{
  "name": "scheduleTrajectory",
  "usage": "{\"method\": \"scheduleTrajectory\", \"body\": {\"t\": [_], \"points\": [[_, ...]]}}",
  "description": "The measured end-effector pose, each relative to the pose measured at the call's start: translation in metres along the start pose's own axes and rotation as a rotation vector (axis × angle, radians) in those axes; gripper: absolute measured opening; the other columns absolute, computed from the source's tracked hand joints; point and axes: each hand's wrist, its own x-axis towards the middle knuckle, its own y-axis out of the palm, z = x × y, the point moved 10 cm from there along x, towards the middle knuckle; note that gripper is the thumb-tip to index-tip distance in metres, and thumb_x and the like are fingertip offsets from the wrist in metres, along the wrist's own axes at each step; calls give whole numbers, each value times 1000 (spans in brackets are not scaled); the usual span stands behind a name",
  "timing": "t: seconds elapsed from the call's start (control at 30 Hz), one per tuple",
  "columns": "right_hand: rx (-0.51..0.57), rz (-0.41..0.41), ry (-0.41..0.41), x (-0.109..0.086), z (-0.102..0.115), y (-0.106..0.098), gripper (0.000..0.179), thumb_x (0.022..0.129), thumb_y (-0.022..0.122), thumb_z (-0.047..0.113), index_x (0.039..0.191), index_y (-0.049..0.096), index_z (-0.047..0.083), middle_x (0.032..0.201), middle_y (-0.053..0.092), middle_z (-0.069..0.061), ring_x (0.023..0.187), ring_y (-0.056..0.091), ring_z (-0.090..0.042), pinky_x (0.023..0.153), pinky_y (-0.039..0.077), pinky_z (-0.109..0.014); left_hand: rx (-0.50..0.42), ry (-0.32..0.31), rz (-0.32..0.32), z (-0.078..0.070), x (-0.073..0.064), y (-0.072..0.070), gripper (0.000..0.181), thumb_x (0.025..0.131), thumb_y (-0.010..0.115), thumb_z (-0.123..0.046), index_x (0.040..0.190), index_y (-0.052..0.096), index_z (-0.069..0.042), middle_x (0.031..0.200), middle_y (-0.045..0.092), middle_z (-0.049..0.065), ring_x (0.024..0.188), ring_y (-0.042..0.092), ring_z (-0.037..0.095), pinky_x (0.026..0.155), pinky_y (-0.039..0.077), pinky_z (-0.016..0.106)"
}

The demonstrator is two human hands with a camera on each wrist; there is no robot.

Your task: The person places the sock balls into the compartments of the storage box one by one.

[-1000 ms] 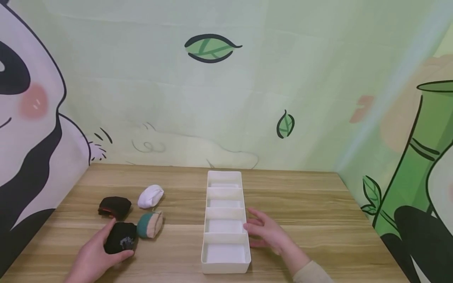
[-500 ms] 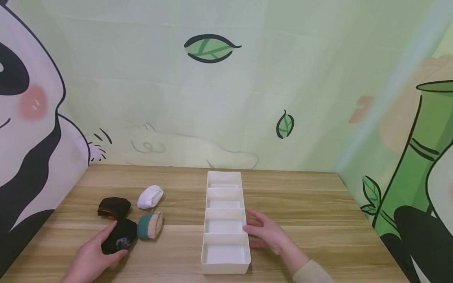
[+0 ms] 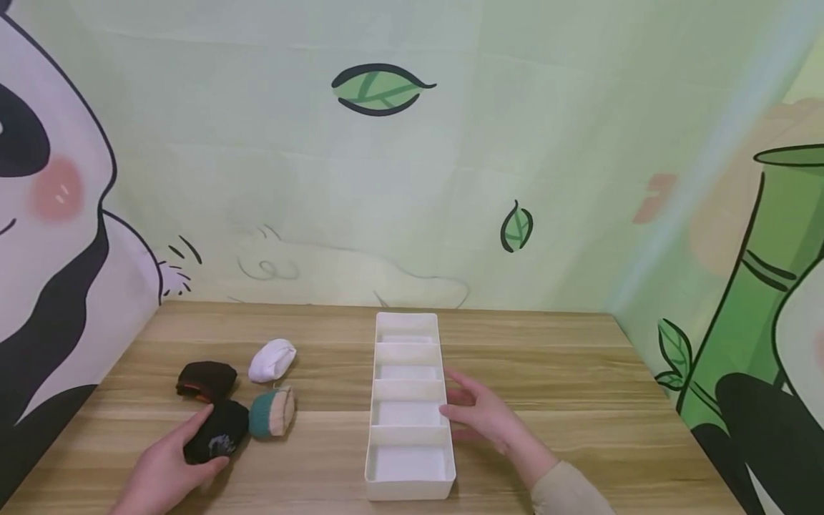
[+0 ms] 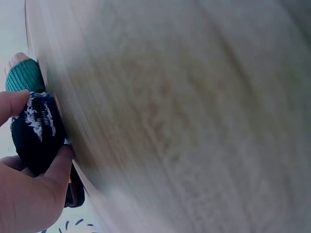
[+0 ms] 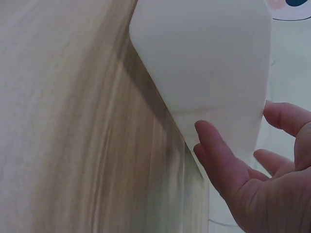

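Note:
My left hand [image 3: 164, 458] grips a rolled black sock [image 3: 217, 431] with a pale pattern, thumb and fingers on opposite sides of it. In the left wrist view the pattern on this black sock [image 4: 36, 131] shows white. Close by on its right lies a rolled teal and beige sock [image 3: 272, 413]; behind are a rolled black sock with a red-orange edge [image 3: 206, 380] and a white rolled one [image 3: 272, 360]. With extended, spread fingers, my right hand [image 3: 486, 415] touches the right side of a long white divided box [image 3: 410, 490]. The right wrist view shows fingertips along the box's outer wall [image 5: 204, 58].
The wooden table [image 3: 534, 343] carries everything. A printed fabric backdrop [image 3: 418, 179] with panda and bamboo pictures rises behind its back edge and along both sides. The box has several compartments in a row running away from me.
The left hand has shifted the held black sock slightly left, tilting it a little. The right hand's fingers have moved slightly along the box's side. The head view has drifted a little.

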Motion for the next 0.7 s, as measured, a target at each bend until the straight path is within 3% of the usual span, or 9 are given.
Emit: {"method": "scheduleTrajectory", "body": {"t": [0.23, 0.43, 0.7], "points": [[-48, -9, -10, 3, 4, -1, 78, 91, 67, 2, 157, 25, 8, 149, 34, -34, 114, 59, -45, 82, 56, -50, 14, 16, 3, -1, -1, 1, 106, 77, 81, -51, 150, 31, 6, 140, 41, 40, 122, 44, 58, 92, 42, 65], [-51, -9, -5, 5, 2, -1, 76, 92, 67, 2, 156, 28, 9, 149, 33, -35, 113, 59, -44, 82, 56, -50, -2, -7, 0, 2, 0, 0, 109, 77, 78, -58, 150, 30, 5, 142, 38, 39, 123, 41, 59, 94, 40, 67], [-39, -7, -9, 6, 0, -1, 74, 93, 65, 0, 156, 28, 10, 151, 29, -35, 117, 56, -45, 84, 56, -49, 1, 20, -36, 0, 1, -3, 98, 77, 82, -46, 149, 36, 3, 138, 45, 38, 119, 48, 55, 90, 45, 63]]}}
